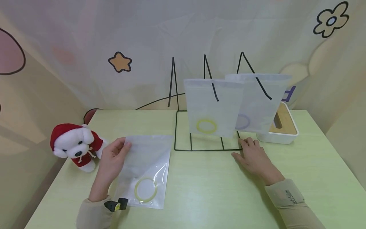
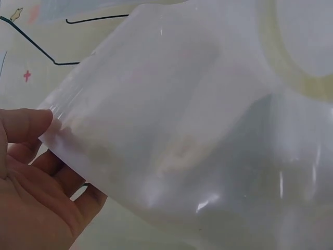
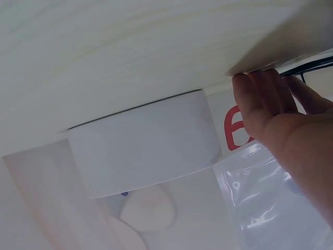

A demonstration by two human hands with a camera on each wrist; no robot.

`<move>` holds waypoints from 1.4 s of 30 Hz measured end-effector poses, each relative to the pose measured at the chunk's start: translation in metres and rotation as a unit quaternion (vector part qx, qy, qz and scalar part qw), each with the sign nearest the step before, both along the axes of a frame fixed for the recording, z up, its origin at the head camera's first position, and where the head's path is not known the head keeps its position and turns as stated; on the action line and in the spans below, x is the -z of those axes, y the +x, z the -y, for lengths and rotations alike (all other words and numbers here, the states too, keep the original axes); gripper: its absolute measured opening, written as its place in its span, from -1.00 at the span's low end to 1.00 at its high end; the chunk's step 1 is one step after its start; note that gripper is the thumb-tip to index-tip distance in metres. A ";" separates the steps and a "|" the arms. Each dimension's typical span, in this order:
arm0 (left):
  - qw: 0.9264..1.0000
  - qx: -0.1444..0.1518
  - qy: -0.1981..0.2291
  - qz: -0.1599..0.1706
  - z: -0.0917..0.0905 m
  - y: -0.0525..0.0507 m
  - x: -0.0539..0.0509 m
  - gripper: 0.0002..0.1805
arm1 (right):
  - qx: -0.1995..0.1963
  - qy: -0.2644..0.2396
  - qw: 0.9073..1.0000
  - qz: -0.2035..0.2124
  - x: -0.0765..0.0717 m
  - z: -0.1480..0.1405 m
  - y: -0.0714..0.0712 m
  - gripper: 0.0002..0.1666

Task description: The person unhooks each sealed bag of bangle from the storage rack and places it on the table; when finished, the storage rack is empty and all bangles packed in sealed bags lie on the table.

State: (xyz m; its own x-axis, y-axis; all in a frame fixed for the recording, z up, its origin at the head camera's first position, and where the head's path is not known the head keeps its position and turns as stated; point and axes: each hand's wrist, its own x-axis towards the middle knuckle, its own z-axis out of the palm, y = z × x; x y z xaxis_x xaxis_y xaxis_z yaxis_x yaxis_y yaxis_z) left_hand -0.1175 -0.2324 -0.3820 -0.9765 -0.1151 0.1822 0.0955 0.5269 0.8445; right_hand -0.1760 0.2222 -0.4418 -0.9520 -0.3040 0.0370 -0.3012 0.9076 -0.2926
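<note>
My left hand [image 1: 112,159] pinches the upper left corner of a clear plastic bag [image 1: 147,162] between thumb and fingers. Low in the bag lies a yellow ring [image 1: 145,190], which also shows large in the left wrist view. At the front right corner of a black wire rack [image 1: 206,150], my right hand [image 1: 255,160] rests with its fingertips on the table, against the frame. Two similar bags hang on the rack's prongs: one bag [image 1: 213,105] with a yellow ring [image 1: 206,126], and behind it another bag [image 1: 263,111] with a purple ring [image 1: 243,121].
Left of my left hand sits a white plush dog [image 1: 77,146] in a red hat and clothes. Behind my right hand stands a white box [image 1: 281,127] with a wooden lid, partly covered by a hanging bag. A patterned curtain [image 1: 143,31] closes off the back.
</note>
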 end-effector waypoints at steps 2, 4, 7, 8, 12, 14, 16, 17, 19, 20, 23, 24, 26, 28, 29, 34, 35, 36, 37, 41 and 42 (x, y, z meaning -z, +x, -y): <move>1.000 0.000 -0.003 -0.001 0.001 0.000 0.001 -0.67 | -0.001 0.000 1.000 -0.001 0.001 0.000 0.000 -0.21; 1.000 0.001 -0.003 -0.001 0.002 -0.001 0.001 -0.67 | -0.003 -0.001 1.000 -0.003 0.001 0.000 -0.001 -0.22; 1.000 0.004 -0.003 0.006 0.003 0.000 0.002 -0.64 | -0.005 -0.003 1.000 -0.006 0.001 0.001 -0.002 -0.22; 1.000 0.005 -0.005 0.011 0.004 0.000 0.002 -0.62 | -0.005 -0.003 1.000 -0.006 0.001 0.001 -0.002 -0.22; 0.999 0.009 -0.009 0.036 0.006 0.002 0.003 -0.55 | -0.006 -0.001 1.000 -0.005 0.002 0.002 -0.002 -0.22; 0.999 0.011 -0.009 0.043 0.007 0.003 0.004 -0.54 | -0.007 0.000 1.000 -0.004 0.002 0.002 -0.002 -0.22; 0.999 0.011 -0.010 0.052 0.008 0.003 0.005 -0.51 | -0.009 0.000 1.000 -0.003 0.002 0.002 -0.002 -0.21; 0.998 0.012 -0.015 0.060 0.008 0.004 0.005 -0.48 | -0.009 0.000 1.000 -0.003 0.002 0.002 -0.002 -0.21; 0.996 0.020 -0.032 0.086 0.009 0.005 0.005 -0.31 | -0.010 0.000 1.000 -0.003 0.002 0.002 -0.002 -0.21; 0.994 0.027 -0.046 0.098 0.008 0.005 0.005 -0.20 | -0.011 0.000 1.000 -0.003 0.002 0.002 -0.002 -0.21; 0.985 0.048 -0.100 0.131 0.004 0.006 0.006 0.17 | -0.010 -0.001 1.000 -0.002 0.002 0.003 -0.002 -0.21; 0.983 0.053 -0.115 0.135 0.002 0.007 0.007 0.28 | -0.011 -0.001 1.000 -0.002 0.002 0.002 -0.002 -0.21; 0.980 0.051 -0.137 0.133 -0.002 0.007 0.010 0.42 | -0.011 -0.001 1.000 -0.002 0.002 0.002 -0.002 -0.21; 0.980 0.045 -0.148 0.128 -0.006 0.007 0.011 0.50 | -0.009 0.001 1.000 -0.004 0.001 0.001 0.000 -0.21; 0.980 0.042 -0.150 0.124 -0.007 0.007 0.012 0.53 | -0.007 0.003 1.000 -0.006 0.001 0.000 0.000 -0.21; 0.978 0.037 -0.181 0.100 -0.008 0.005 0.015 0.57 | -0.007 0.004 1.000 -0.014 0.001 -0.004 0.003 -0.21; 0.976 0.037 -0.191 0.100 -0.007 0.005 0.015 0.58 | -0.009 0.003 1.000 -0.016 0.001 -0.003 0.002 -0.21; 0.973 0.038 -0.204 0.100 -0.007 0.005 0.016 0.58 | -0.012 0.002 1.000 -0.018 0.001 -0.003 0.002 -0.21; 0.970 0.039 -0.218 0.103 -0.007 0.006 0.017 0.59 | -0.014 0.003 1.000 -0.020 0.001 -0.003 0.001 -0.21; 0.952 0.049 -0.278 0.120 -0.006 0.006 0.023 0.56 | -0.018 0.004 1.000 -0.023 0.003 -0.002 -0.001 -0.21; 0.948 0.053 -0.289 0.124 -0.006 0.006 0.025 0.55 | -0.018 0.004 1.000 -0.023 0.003 -0.002 -0.001 -0.21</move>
